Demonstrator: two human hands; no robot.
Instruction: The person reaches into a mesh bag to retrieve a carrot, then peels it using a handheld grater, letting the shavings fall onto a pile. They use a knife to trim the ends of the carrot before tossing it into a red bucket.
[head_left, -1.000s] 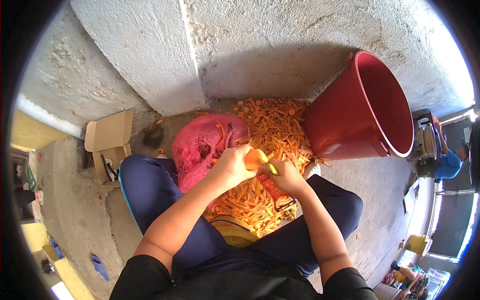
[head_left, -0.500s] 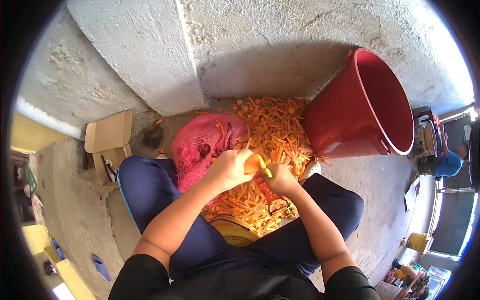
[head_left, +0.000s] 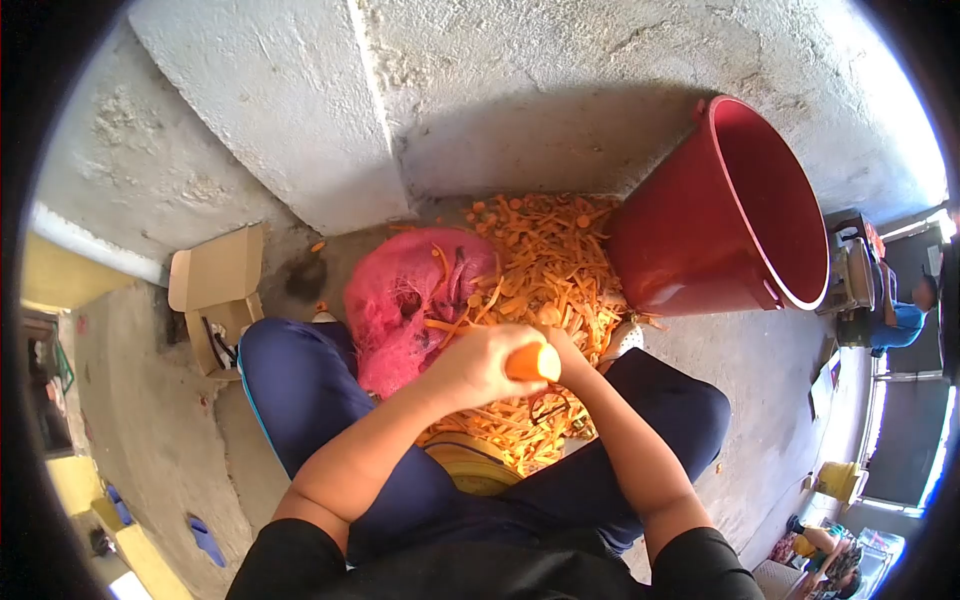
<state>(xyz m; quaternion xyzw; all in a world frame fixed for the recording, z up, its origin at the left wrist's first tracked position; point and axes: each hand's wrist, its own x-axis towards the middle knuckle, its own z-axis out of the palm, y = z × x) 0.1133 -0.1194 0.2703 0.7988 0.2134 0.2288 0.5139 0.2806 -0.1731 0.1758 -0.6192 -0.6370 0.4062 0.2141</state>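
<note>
My left hand (head_left: 478, 366) is closed around a thick orange carrot (head_left: 535, 362), its blunt end facing up toward me. Just right of it, my right hand (head_left: 566, 356) is partly hidden behind the carrot. Its fingers look curled around the green-edged peeler seen earlier, though that tool is now out of sight. Below both hands spreads a heap of carrot peelings (head_left: 550, 250), with some cut pieces among them. A pink mesh sack (head_left: 395, 300) lies to the left of the heap. Between my legs is the rim of a yellow basin (head_left: 465, 462).
A large dark red bucket (head_left: 670, 230) leans at the right against the rough wall (head_left: 520, 90). At the left lies an open cardboard box (head_left: 215, 270). A blue slipper (head_left: 205, 540) is on the floor. People (head_left: 900, 325) are at the far right.
Both hands have moved slightly down and toward me. The carrot has turned so its end now faces me, and the green tool has gone out of sight behind it.
</note>
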